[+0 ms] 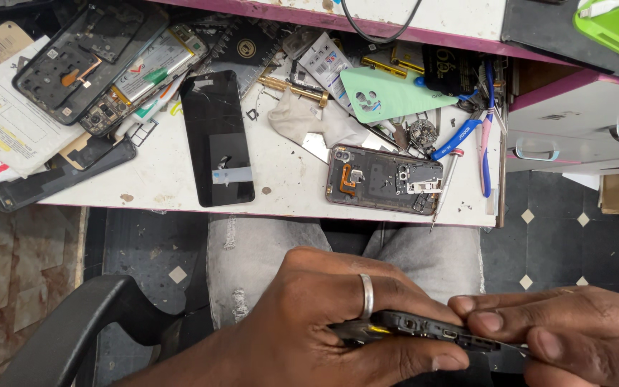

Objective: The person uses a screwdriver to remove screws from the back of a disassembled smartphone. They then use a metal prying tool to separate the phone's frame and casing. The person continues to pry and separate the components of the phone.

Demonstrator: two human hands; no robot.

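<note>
My left hand [324, 322], with a silver ring on one finger, grips a dark phone frame [424, 331] edge-on over my lap. My right hand [567, 326] pinches the right end of the same phone frame, its thumb and forefinger pressed on the bottom edge by the port. Whether a thin tool lies under the right fingers I cannot tell. Both hands sit below the worktable's front edge, above my grey jeans [266, 251].
The white worktable [173, 179] holds an opened phone body [385, 179], a black screen panel [218, 136], a green phone case [388, 93], blue pliers [460, 136], a screwdriver [444, 183], a cloth and several phone parts. A chair arm [73, 322] is lower left. White drawers [574, 122] stand right.
</note>
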